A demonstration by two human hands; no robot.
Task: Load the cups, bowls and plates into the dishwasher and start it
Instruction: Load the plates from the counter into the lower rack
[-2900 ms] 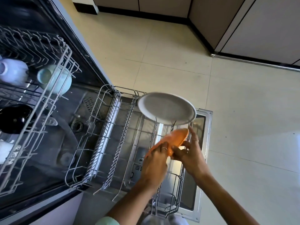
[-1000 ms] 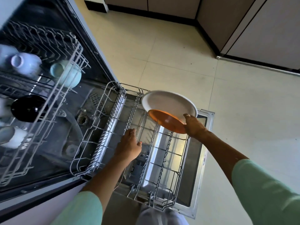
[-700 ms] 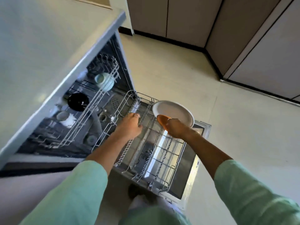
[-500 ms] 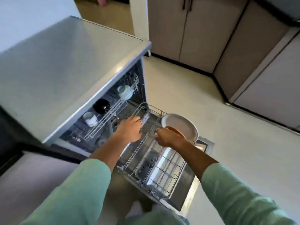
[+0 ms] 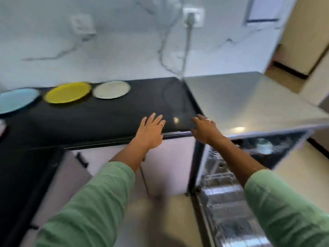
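Left hand [image 5: 151,131] empty, right hand [image 5: 204,128] empty, fingers spread

A: What's your black counter [image 5: 110,118] carrying?

B: You've got 3 plates flat on it, along the back by the wall: blue plate [image 5: 15,100] far left, yellow plate [image 5: 67,92] next, white plate [image 5: 111,89] on the right.

A: Touching?

B: Just beside each other, blur hides the gaps.
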